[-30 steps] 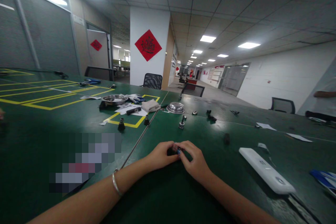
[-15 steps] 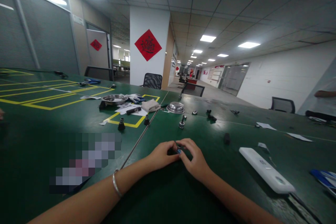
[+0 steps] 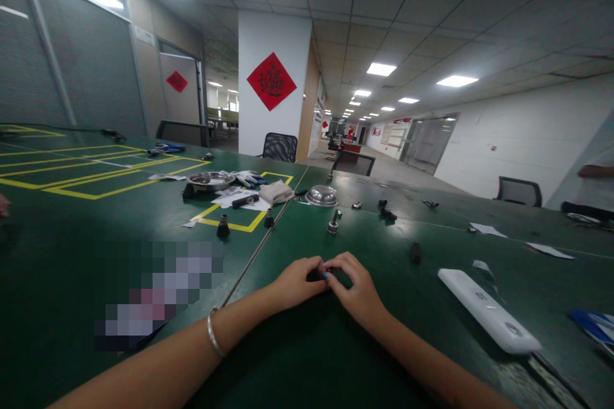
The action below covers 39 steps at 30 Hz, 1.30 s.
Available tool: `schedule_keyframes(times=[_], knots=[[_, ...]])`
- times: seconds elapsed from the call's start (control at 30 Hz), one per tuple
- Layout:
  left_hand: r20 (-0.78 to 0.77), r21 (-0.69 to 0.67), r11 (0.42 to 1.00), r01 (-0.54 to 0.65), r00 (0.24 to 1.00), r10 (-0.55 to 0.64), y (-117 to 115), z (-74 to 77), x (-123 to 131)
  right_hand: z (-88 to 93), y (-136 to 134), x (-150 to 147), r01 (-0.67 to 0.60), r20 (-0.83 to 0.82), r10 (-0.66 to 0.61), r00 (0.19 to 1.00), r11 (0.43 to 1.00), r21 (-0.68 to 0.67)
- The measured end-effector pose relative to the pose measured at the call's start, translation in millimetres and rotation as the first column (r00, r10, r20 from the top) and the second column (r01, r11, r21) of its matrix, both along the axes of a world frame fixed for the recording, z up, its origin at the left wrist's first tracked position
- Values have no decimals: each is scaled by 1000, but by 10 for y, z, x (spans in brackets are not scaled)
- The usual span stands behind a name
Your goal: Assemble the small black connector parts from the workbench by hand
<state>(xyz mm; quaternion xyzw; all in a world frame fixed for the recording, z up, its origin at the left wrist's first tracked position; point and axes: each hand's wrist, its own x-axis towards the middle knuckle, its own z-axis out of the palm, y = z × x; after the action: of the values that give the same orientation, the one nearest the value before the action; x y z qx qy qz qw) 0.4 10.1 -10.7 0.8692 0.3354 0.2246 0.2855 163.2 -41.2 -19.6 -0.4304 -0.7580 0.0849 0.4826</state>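
My left hand (image 3: 296,282) and my right hand (image 3: 354,287) meet on the green table (image 3: 307,358), fingers curled together round a small dark part with a blue tip (image 3: 325,275). Most of that part is hidden by the fingers. A silver bracelet (image 3: 213,335) sits on my left wrist. Both forearms rest low over the table.
A white flat device (image 3: 487,309) lies to the right, a small black cylinder (image 3: 415,252) beyond it. Further off stand a metal fitting (image 3: 332,223), two black cones (image 3: 223,227), a steel bowl (image 3: 322,195), a steel dish (image 3: 211,180), cloth and papers. Another person's arm (image 3: 595,171) shows far right.
Both hands stay joined on the small part, with only slight finger shifts. The view has moved a little.
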Motion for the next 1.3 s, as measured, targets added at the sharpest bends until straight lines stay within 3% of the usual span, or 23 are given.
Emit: schedule_keyframes(times=[0.27, 0.5, 0.67, 0.9, 1.1, 1.3], knots=[[37, -61, 998, 26, 999, -23, 8, 1, -11, 49, -42, 0, -101, -1, 101, 995, 995, -2], [55, -35, 998, 46, 998, -44, 26, -24, -10, -13, -7, -4, -37, -8, 37, 999, 999, -18], [96, -55, 997, 57, 994, -51, 20, -18, -9, -25, 3, 18, -87, -15, 87, 996, 996, 10], [12, -6, 1000, 16, 1000, -16, 17, -16, -2, -3, 0, 10, -12, 3, 12, 1000, 1000, 6], [57, -32, 999, 32, 998, -30, 21, -23, -10, 11, -23, 10, -64, 15, 63, 998, 996, 63], [40, -9, 1000, 27, 999, -27, 29, -38, -8, -7, -4, 12, 3, 13, -3, 1000, 999, 36]])
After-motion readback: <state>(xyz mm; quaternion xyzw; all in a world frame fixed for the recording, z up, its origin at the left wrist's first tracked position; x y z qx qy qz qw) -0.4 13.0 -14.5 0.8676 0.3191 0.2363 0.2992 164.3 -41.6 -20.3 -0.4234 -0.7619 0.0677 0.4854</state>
